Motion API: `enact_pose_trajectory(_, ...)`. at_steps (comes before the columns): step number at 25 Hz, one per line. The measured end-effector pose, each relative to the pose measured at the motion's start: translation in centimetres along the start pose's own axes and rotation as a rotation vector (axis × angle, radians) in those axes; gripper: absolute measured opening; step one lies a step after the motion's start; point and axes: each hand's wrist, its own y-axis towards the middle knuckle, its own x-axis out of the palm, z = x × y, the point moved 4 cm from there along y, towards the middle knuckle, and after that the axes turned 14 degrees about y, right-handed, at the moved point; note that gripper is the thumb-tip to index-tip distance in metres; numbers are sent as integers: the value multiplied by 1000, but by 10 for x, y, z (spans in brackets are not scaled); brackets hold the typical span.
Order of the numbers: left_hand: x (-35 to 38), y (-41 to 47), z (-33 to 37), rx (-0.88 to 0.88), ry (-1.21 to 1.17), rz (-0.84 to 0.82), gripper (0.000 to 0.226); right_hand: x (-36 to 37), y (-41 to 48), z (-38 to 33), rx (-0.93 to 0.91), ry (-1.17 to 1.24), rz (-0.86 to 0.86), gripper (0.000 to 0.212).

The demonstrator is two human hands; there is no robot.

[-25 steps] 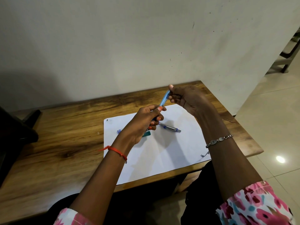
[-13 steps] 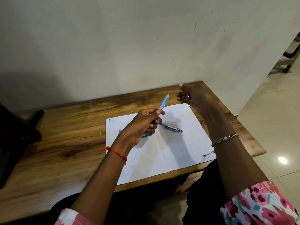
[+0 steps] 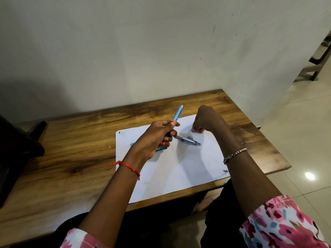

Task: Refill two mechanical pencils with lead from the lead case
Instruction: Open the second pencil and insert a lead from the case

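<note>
Head camera, and we have a change. A second ago the right hand [image 3: 206, 120] was pinching the top end of the light-blue translucent plastic mechanical pencil [image 3: 177, 113]. Half a second ago it drew away with something small in its fingers. Now it is down on the white sheet of paper [image 3: 179, 169], curled fingertips touching the sheet just beyond the second mechanical pencil with its clear barrel and blue trim [image 3: 188, 139]. We read that as the cap coming off and being set aside, so the barrel should be ready for lead. Whether that hand has let the small piece go, we cannot tell, because the fingers hide it.

The left hand [image 3: 157, 136] hasn't budged. Its fingers and thumb are wrapped round the lower part of the light-blue pencil, holding it tilted up over the paper with its top end towards the wall.

That pencil looks slim, with a pale see-through upper barrel and a darker blue section buried in the grip. The top end is too small for us to say whether it is open. The second pencil lies flat on the sheet, tip pointing right, near the right fingertips but apart from them. The teal plastic lead case [image 3: 161, 149] peeks out from under the left hand on the paper, mostly hidden. We judge it early going, and the lead case is what the free hand needs next.
</note>
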Motion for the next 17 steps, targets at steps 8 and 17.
enact_pose_trajectory(8, 0, 0, 0, -19, 5, 19, 19, -9, 3, 3, 20, 195, 22, 21)
enact_pose_trajectory(17, -3, -1, -2, -32, 93, 35, 22, -13, -7, -12, -177, 749, -96, 24)
